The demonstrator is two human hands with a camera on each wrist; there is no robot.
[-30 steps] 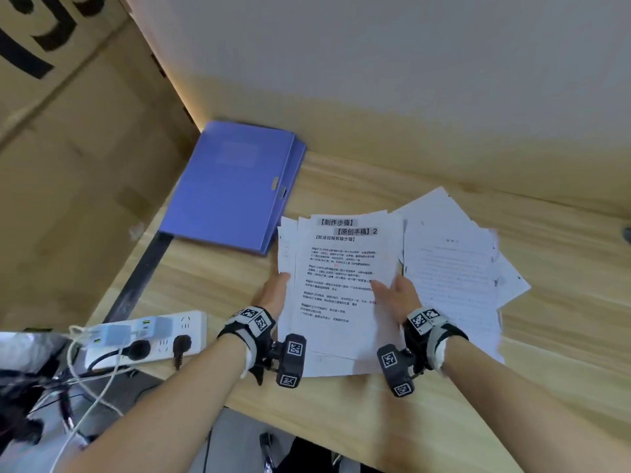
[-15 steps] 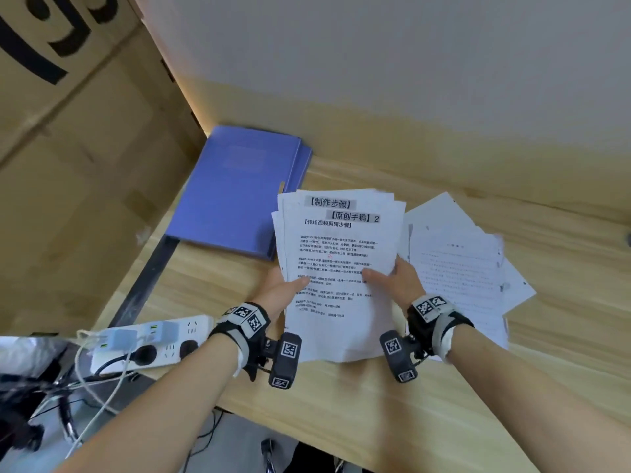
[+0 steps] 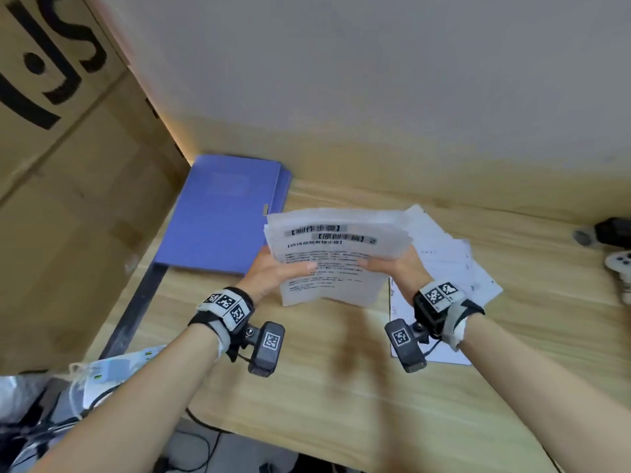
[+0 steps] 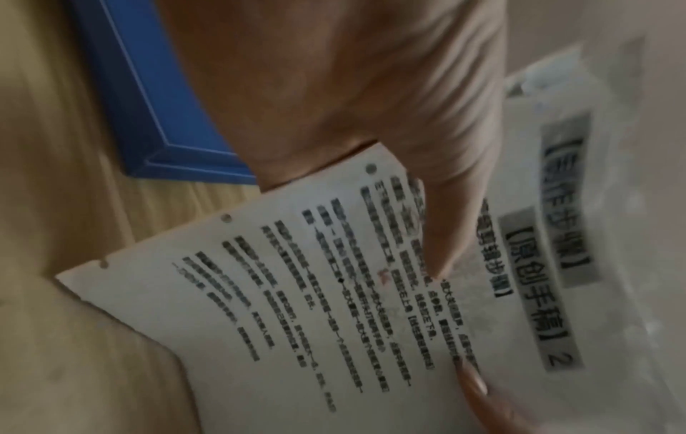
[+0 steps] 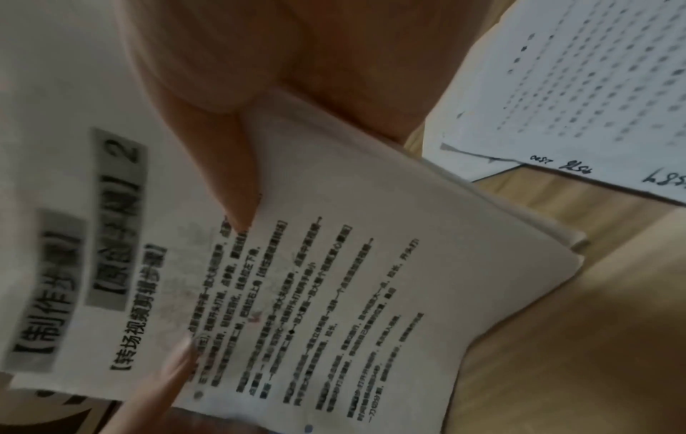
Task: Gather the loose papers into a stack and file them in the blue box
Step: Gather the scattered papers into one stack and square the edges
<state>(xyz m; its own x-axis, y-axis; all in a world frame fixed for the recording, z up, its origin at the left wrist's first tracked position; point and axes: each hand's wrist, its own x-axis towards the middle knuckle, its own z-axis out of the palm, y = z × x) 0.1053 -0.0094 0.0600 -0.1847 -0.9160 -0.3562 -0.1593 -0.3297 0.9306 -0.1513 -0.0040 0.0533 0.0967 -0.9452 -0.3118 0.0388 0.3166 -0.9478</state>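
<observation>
Lying flat at the back left corner of the pale wooden desk (image 3: 341,387), against the brown cardboard box (image 3: 68,199) and the wall, the closed blue plastic file box (image 3: 222,213) is seen with bare desk in front of it. Just right of that box, a sheaf of white printed papers (image 3: 336,257) is held tilted above the desk, pinched at its left edge by the left hand (image 3: 273,273) and at its right edge by the right hand (image 3: 397,269), thumbs on top, other fingers hidden beneath. Further right of it, more loose white sheets (image 3: 454,264) are spread on the desk.

Printed paper stack (image 3: 336,257), pinched between both hands; loose sheets (image 3: 454,264) beside the right; closed blue box (image 3: 222,213) beyond the left.
</observation>
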